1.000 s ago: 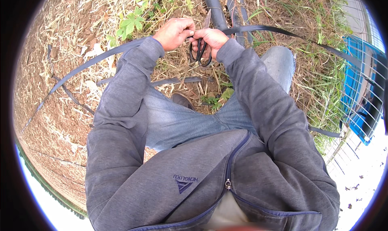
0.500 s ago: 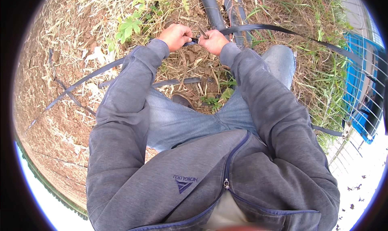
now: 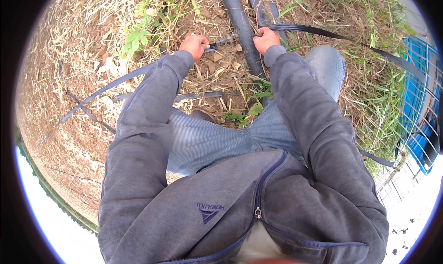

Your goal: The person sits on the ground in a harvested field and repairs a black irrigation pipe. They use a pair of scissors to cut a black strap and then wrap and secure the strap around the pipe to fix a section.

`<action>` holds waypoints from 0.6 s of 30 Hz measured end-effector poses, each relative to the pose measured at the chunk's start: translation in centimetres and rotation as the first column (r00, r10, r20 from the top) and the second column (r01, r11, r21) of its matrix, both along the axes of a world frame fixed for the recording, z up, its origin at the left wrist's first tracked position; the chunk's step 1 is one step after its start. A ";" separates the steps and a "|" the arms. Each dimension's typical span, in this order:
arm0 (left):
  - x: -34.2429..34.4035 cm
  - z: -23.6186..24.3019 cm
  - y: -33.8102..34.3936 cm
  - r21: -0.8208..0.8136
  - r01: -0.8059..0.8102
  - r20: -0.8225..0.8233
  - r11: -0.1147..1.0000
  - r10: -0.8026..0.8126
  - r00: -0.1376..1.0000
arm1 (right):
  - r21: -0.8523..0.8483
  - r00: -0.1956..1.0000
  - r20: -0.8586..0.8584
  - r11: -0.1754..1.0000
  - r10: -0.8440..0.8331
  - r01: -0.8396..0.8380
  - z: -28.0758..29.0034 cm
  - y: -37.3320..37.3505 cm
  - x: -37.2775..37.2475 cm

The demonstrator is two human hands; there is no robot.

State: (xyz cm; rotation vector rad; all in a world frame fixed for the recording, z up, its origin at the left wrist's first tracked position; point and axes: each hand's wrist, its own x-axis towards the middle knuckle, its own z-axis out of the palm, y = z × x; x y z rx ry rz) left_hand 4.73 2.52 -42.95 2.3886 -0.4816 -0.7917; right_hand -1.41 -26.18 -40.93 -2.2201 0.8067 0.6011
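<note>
My left hand (image 3: 194,46) is closed, pinching the end of a flat black drip tape (image 3: 110,85) that runs off to the lower left under my sleeve. A small dark fitting (image 3: 224,40) lies just beyond those fingertips, beside a thick black pipe (image 3: 237,19). On the pipe's other side, my right hand (image 3: 266,41) is closed at the end of a second length of black drip tape (image 3: 323,33), which arcs away to the right. The fingers hide most of what it grips; the brownish tool seen earlier cannot be made out. A gap separates both hands.
More black pipe (image 3: 260,7) lies next to the first. Leafy weeds (image 3: 137,38) grow left of the pipes among straw and reddish soil. A white wire grid (image 3: 417,121) with a blue object (image 3: 410,97) stands at right. My knees flank the work spot.
My hands have moved apart: the right has gone right, past the thick pipe, with its tape, and the left slightly down. The tool in my right hand has gone out of sight.
</note>
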 end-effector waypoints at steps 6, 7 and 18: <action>0.2 -1.4 0.3 0.079 -0.090 -0.029 0.993 0.093 0.995 | 0.009 0.982 -0.167 0.996 0.089 -0.089 -1.9 -0.5 0.7; 0.3 -1.4 -0.1 0.095 -0.103 -0.045 0.990 0.108 0.993 | -0.011 0.976 -0.196 0.995 0.093 -0.097 -1.9 -0.6 0.8; 1.7 -2.7 -0.8 0.134 -0.165 -0.265 0.977 0.196 0.944 | 0.234 0.956 -0.173 0.953 0.236 -0.193 -7.5 -3.8 0.3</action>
